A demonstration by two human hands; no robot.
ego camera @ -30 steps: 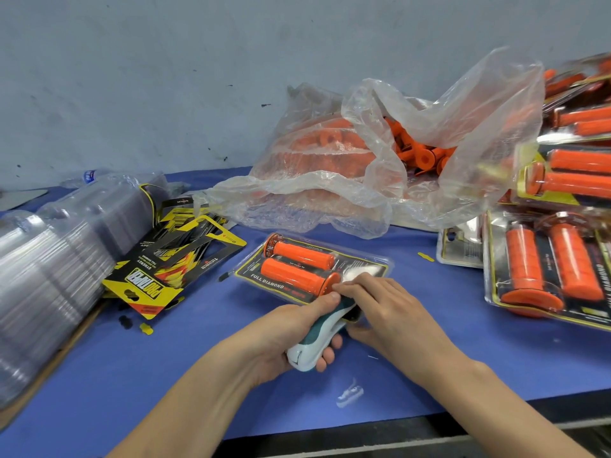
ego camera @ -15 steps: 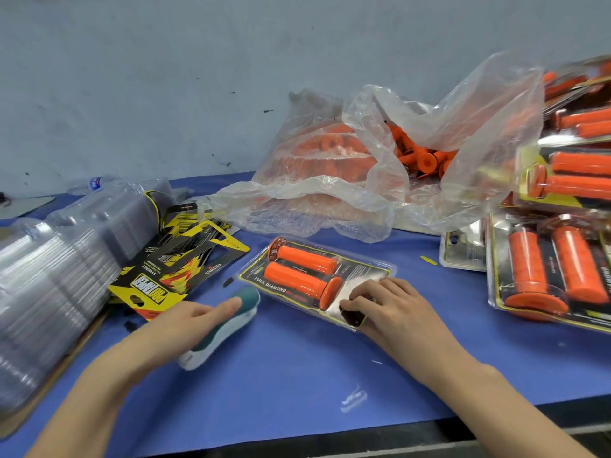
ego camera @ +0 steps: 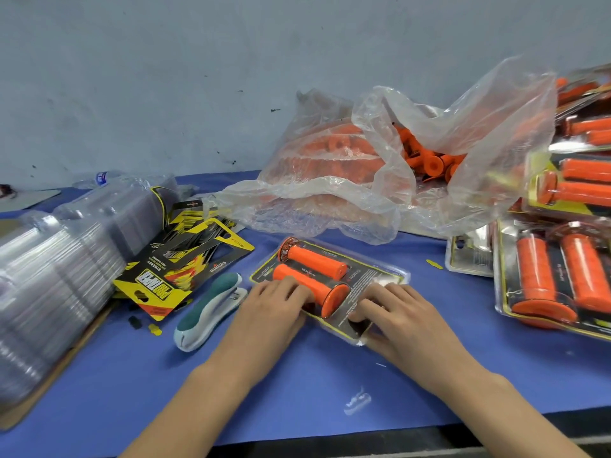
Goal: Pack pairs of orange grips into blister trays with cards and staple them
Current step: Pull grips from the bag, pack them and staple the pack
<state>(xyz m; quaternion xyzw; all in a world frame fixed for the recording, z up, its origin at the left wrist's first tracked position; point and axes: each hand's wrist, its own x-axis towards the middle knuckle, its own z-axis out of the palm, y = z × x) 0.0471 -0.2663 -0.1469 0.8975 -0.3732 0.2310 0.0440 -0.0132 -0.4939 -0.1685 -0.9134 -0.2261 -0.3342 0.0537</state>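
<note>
Where fingers [ego camera: 291,290] rest, blister pack [ego camera: 373,276] lies underneath.

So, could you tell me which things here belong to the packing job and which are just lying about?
Job: blister pack under left hand and right hand, stapler, cards, clear trays, bag of grips, finished packs.
Lying about: water bottle, plastic scrap, yellow bits.

Stapler [ego camera: 209,312] left of blister tray [ego camera: 380,276]
</note>
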